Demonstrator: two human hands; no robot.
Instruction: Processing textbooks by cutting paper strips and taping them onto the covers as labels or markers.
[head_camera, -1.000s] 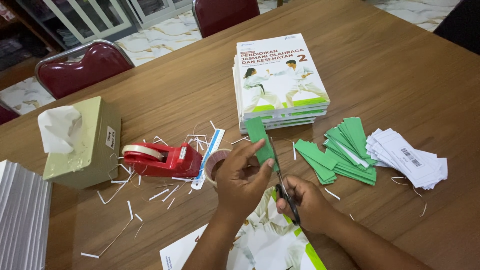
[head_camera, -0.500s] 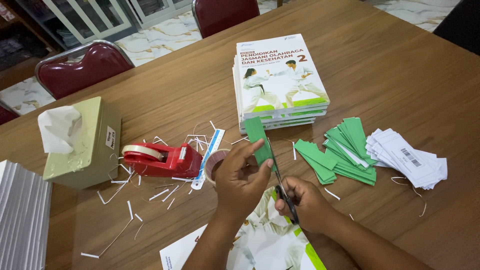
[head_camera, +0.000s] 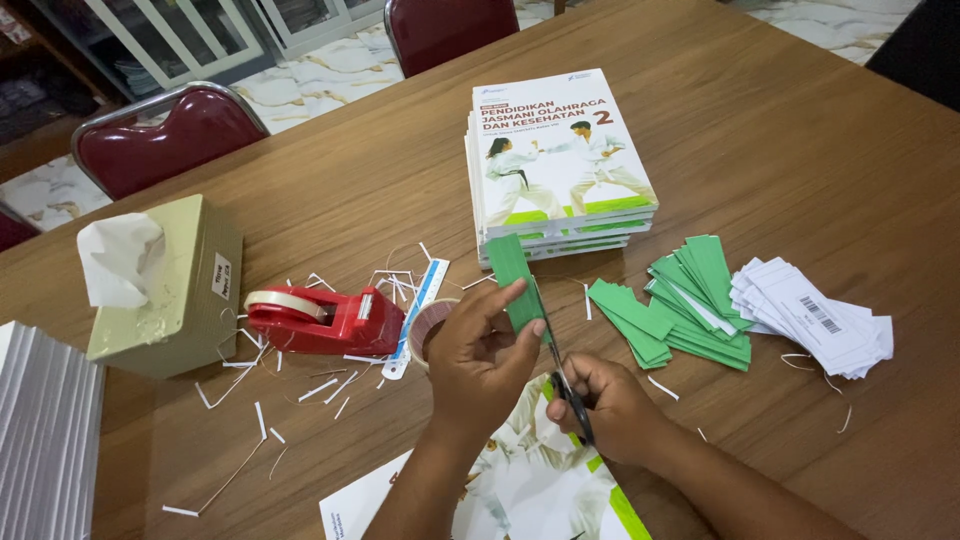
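Book stack (head_camera: 560, 160) behind green strip (head_camera: 515, 275); tape dispenser (head_camera: 320, 318) left; green pile (head_camera: 690, 300) right.

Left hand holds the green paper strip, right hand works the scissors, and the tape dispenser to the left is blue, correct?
Not quite: the head view shows the tape dispenser is red, not blue. The rest stands: the left hand holds the green paper strip and the right hand works the scissors.

Bright, even daylight; soft faint shadows; mild sheen on wooden table (head_camera: 800, 130); sharp focus, slight wide-angle distortion.
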